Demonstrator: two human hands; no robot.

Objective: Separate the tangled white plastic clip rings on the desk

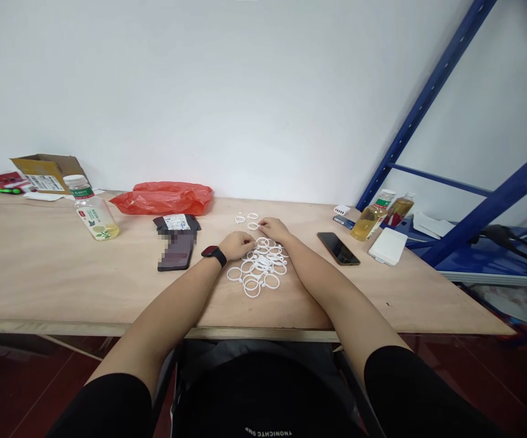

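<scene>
A heap of thin white plastic rings (263, 263), each with a small tab, lies on the wooden table in front of me. My left hand (238, 245), wearing a black watch (214, 253), has its fingers drawn together at the heap's far left edge. What its fingertips hold, if anything, is too small to make out. Beyond the heap, my right hand (274, 229) pinches the edge of a white ring (253, 226) lying on the table. Two other rings, a left one (239, 219) and a far one (253, 216), lie near it, apart from the heap.
Left of my hands are a dark pouch (176, 246), a red plastic bag (167, 198), a drink bottle (92, 210) and a cardboard box (51, 172). To the right lie a phone (338, 248), a white case (388, 246) and another bottle (372, 216), near a blue metal rack (420, 109).
</scene>
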